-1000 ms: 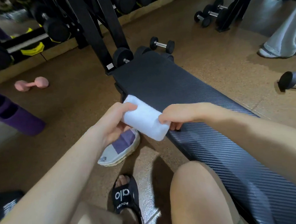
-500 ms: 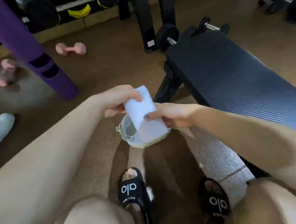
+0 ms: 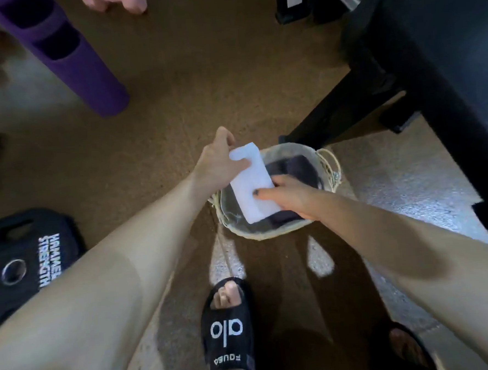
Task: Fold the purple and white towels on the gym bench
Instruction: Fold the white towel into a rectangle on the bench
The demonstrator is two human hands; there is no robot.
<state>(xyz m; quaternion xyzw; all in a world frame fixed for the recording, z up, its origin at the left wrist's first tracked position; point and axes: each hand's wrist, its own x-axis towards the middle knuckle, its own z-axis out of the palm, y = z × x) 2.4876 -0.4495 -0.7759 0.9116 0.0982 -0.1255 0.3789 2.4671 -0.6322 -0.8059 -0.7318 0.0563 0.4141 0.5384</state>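
Over the gym floor's basket [image 3: 328, 162], both hands' fingers [image 3: 243, 164] pinch a neatly folded white towel [image 3: 252, 184].

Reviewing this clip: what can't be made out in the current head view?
- Dark cloth in the basket: mostly covered by the white towel and right hand; colour and fold unclear.
- Whether the white towel rests in the basket or hangs above it: cannot tell; left hand holds its far end.
- Bench: cut off by the top and right edges.
- Pink objects at the top: cut off and blurred.
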